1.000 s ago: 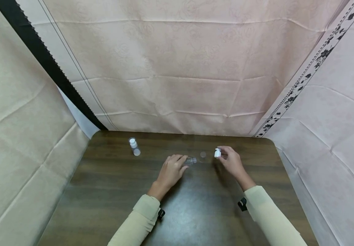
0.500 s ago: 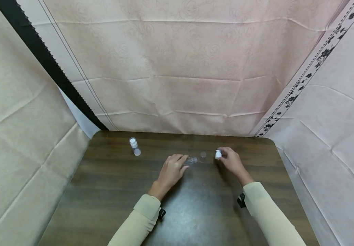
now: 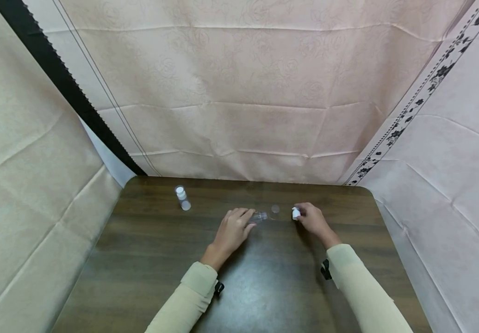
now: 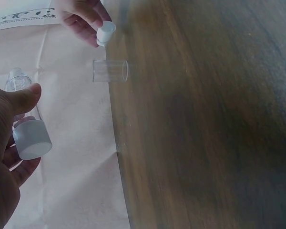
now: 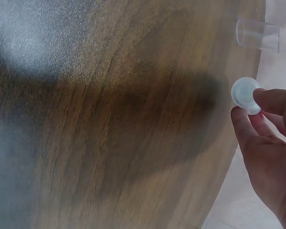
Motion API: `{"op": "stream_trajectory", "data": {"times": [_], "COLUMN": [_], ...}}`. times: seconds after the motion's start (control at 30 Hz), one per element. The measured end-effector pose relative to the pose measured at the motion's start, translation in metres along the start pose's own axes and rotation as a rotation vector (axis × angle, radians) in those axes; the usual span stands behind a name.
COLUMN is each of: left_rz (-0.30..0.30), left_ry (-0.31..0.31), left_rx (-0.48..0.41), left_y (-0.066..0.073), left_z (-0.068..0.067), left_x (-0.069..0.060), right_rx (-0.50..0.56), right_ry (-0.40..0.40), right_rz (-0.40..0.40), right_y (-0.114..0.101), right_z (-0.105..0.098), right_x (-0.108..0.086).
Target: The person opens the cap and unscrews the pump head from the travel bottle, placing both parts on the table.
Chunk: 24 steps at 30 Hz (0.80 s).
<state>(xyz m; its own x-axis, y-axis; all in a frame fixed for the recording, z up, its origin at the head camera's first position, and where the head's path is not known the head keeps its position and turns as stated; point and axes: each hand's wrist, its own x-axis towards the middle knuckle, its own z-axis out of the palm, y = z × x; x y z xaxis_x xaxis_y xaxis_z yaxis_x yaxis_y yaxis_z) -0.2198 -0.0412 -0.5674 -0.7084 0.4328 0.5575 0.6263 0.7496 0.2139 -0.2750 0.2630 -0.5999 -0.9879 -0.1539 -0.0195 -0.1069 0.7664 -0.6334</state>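
Fingers of your left hand point(image 3: 232, 230) grip a clear bottle point(image 3: 258, 217), while your right hand point(image 3: 314, 220) pinches a white cap point(image 3: 295, 213) (hollow end showing), both near the far edge of the table point(image 3: 231, 186); a clear tube point(image 3: 275, 209) sits between, with broad wood on your side.

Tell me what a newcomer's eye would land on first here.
Probably the small white cylindrical piece, pinched in the right hand and bright against the dark brown wood-grained tabletop. Next, the left hand gripping a clear cylindrical bottle with a white base, then the clear cylindrical cover between the hands. Farther left sits another clear bottle with a white top.
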Motion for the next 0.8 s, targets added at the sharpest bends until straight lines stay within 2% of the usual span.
{"op": "stream_trajectory", "data": {"times": [0.17, 0.4, 0.8], "left_rz": [-0.002, -0.001, -0.012], "left_ry": [0.003, 0.005, 0.003], "left_rx": [0.001, -0.008, -0.017], "left_y": [-0.0001, -0.0013, -0.0016], "left_z": [-0.0005, 0.0000, -0.0004], "left_x": [0.0002, -0.0006, -0.0006], "right_rx": [-0.015, 0.005, -0.029], "right_ry": [-0.015, -0.051, -0.081], "right_rz": [-0.013, 0.027, 0.021], "right_y": [0.0011, 0.0053, 0.0060], "right_z": [0.0012, 0.0058, 0.0069], "right_x": [-0.0002, -0.0009, -0.0009]}}
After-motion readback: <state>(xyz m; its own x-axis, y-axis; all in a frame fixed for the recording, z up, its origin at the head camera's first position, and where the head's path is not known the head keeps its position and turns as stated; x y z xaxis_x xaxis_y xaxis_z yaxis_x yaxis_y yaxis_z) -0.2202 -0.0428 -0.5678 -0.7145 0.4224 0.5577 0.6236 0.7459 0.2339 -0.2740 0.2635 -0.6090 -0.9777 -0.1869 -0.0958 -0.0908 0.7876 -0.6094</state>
